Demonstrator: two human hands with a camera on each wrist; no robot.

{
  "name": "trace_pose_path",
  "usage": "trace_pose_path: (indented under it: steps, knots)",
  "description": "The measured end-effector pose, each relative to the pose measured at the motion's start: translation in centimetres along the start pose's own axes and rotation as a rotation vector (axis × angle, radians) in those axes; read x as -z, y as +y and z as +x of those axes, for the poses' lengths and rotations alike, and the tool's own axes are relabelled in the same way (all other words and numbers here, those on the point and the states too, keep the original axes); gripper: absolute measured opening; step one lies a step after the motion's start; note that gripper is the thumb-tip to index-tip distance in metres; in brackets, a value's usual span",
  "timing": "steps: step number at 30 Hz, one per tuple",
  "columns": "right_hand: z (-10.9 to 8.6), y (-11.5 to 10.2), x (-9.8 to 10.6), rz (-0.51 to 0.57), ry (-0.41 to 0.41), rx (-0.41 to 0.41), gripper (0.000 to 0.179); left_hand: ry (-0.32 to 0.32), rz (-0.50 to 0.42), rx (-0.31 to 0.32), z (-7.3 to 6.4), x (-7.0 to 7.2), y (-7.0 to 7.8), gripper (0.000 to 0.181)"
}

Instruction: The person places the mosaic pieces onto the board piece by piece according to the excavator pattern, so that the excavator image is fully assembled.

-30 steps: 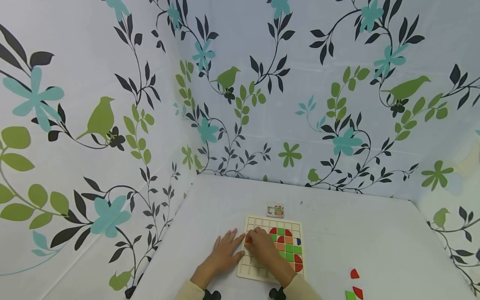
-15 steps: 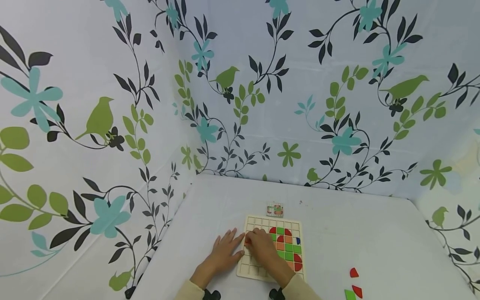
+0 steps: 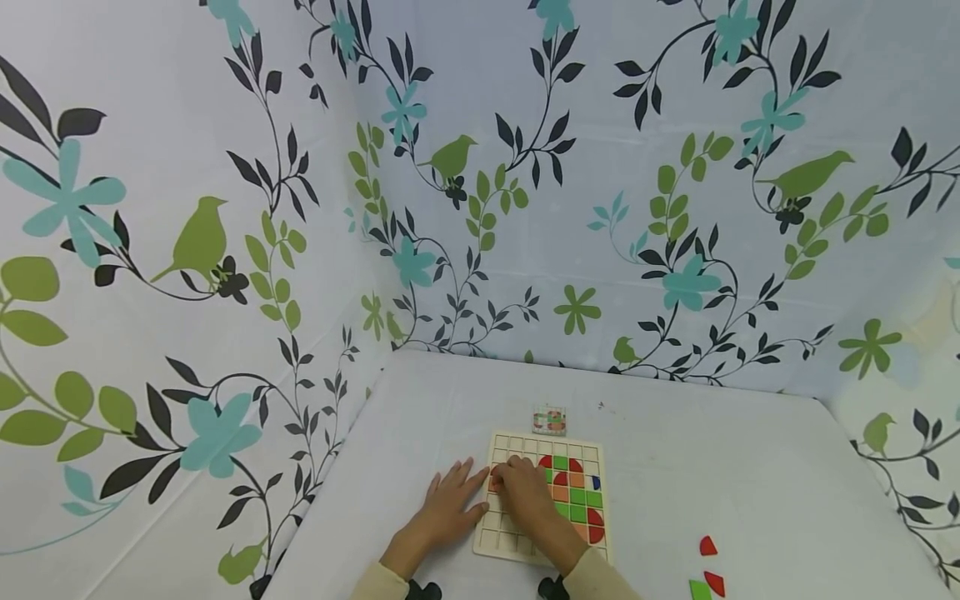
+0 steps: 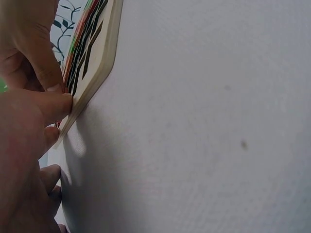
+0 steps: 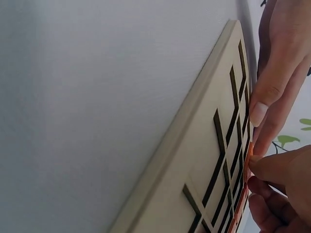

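Note:
A pale wooden grid board [image 3: 510, 546] lies on the table, partly filled with red, green and orange tiles. My left hand [image 3: 446, 508] has its fingers spread at the board's left edge; thumb and index finger touch the rim. My right hand [image 3: 525, 496] reaches over the board with curled fingers, at a cell near the left edge. There its fingertips pinch a small orange tile [image 5: 249, 158], seen in the right wrist view. The hand hides most of that tile and several cells around it. A blue-and-white tile [image 3: 596, 482] sits near the board's right side.
A small patterned picture card [image 3: 550, 420] lies just behind the board. To the right on the white table are two loose red quarter-round tiles [image 3: 708, 546] and a green tile [image 3: 700, 590], cut off by the frame edge. Floral cloth [image 3: 465, 317] hangs behind and at the sides.

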State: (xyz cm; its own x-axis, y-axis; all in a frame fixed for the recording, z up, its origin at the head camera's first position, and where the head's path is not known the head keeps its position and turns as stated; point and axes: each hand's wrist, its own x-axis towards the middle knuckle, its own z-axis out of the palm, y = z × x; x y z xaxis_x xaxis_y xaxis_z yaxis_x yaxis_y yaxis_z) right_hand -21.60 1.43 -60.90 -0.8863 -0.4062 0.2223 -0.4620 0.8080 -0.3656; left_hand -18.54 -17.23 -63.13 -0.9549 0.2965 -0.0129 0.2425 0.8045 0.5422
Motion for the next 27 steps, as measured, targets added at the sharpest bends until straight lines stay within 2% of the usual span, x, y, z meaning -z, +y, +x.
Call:
trace_pose_path:
  steps: [5, 10, 12, 15, 18, 20, 24, 27]
  knots:
    - [-0.6, 0.5, 0.5, 0.018, 0.012, 0.006, 0.006, 0.008, 0.001, 0.001, 0.0, -0.2, 0.1, 0.061]
    - [-1.8, 2.6, 3.0, 0.081, 0.07, -0.052, 0.004, 0.005, -0.005, 0.016, 0.1, -0.4, 0.2, 0.061]
    - [-2.4, 4.0, 4.5, 0.125, 0.079, -0.11, 0.006, -0.001, -0.01, 0.026, 0.1, -0.4, 0.2, 0.061]
    - [-3.8, 6.8, 6.8, 0.191, 0.073, -0.243, 0.013, -0.018, -0.019, 0.044, 0.0, -0.2, 0.3, 0.062]
    - [-5.8, 10.2, 8.4, 0.174, 0.06, -0.371, 0.019, -0.018, -0.022, 0.042, -0.1, 0.1, 0.3, 0.063]
    - [-7.5, 12.6, 9.2, 0.156, 0.042, -0.428, 0.024, -0.012, -0.021, 0.039, -0.2, 0.2, 0.3, 0.063]
    - [-11.7, 16.8, 10.7, 0.113, -0.062, -0.56, 0.039, -0.012, -0.028, 0.04, -0.3, 0.3, 0.2, 0.062]
    - [-14.9, 18.9, 11.8, 0.1, -0.164, -0.673, 0.056, -0.021, -0.032, 0.038, -0.3, 0.3, 0.2, 0.062]
